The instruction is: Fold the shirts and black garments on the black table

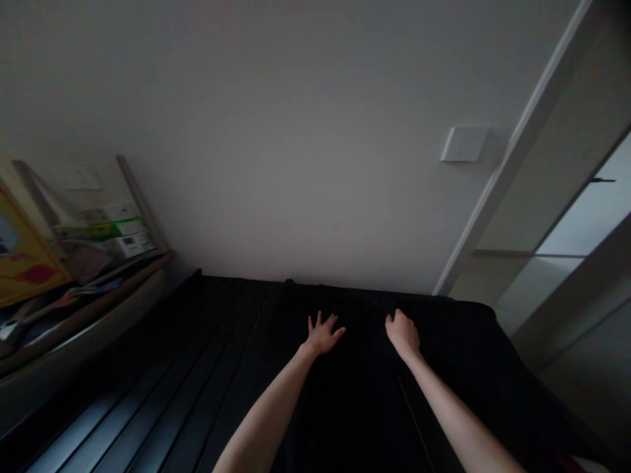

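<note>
Black cloth (355, 387), possibly a garment, lies spread over a dark slatted surface (197, 368). It is too dark to make out its exact kind or all its edges. My left hand (323, 333) rests on the cloth with its fingers spread, holding nothing. To the right, my right hand (403, 332) is closed, its fingers curled in a pinch on the cloth. A thin pale line, like a seam or zip, runs down the cloth beside my right forearm.
A pale wall (305, 164) rises behind the surface, with a white switch plate (465, 144) on it. At the left, a shelf (123, 295) holds small boxes (125, 230) and a yellow picture item (24, 256). A doorway opens at the right.
</note>
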{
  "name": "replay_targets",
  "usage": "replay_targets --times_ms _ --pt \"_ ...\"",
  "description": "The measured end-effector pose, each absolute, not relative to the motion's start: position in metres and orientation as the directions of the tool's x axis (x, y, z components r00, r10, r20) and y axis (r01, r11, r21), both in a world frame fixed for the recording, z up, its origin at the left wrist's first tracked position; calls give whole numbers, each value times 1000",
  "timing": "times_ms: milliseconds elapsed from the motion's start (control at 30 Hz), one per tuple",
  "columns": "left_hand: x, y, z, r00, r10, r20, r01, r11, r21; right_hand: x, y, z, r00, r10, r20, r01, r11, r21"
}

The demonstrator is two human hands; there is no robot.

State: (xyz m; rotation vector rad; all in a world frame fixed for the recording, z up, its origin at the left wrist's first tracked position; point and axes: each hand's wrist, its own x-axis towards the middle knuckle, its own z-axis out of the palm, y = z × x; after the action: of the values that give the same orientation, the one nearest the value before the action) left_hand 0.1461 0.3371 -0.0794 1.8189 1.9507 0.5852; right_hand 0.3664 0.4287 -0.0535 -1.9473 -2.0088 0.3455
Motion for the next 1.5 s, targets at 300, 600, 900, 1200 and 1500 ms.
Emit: replay_targets --times_ms 300,600,900,1200,1500 --pt "84 334 -86 -327 939 -109 871 344 351 353 434 -12 -1 999 37 885 19 -465" --pt "14 327 -88 -553 831 -55 808 551 207 351 428 8 88 996 -2 866 -77 -494" --pt "27 289 -90 -387 919 73 906 364 216 285 429 22 -106 994 34 808 106 -580" --pt "41 209 -79 -314 949 17 927 302 221 163 374 -24 -453 891 -40 643 295 -706" --pt "75 165 -69 -244 967 73 937 216 275 205 348 -54 -590 807 -30 564 386 -730"
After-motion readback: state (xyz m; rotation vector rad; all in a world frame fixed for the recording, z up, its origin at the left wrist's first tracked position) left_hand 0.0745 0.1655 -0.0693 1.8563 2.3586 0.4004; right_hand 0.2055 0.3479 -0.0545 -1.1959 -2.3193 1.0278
